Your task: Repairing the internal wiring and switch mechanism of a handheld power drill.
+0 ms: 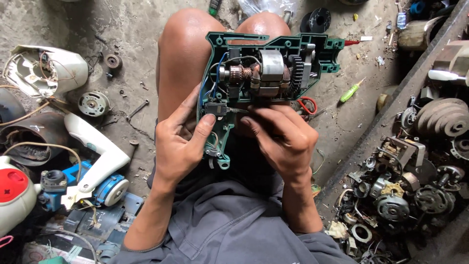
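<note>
Grey shirt cloth fills the bottom of the head view, with two forearms rising from it toward an opened drill that rests across the person's two bare knees.

One drill only: a green half-shell with its insides bare. Its body runs left to right across the knees, nose to the right, and its grip hangs down toward the person between the two hands. Inside sit one motor with a copper commutator, one dark gear just right of the motor, and blue and black wires left of it.

Left hand is closed round the drill's grip from the left, fingers behind the shell, thumb pressed on the small black switch where grip meets body. Right hand is curled under the drill's body from the right, fingertips pinching at the same switch, touching it. Both hands are equally near it; the switch lies just above and between them.

Around the drill, on the floor: one green screwdriver to its right, one white fan housing far to its left, one small wrench left of the knee, and a heap of old motors at lower right, too many to count.
</note>
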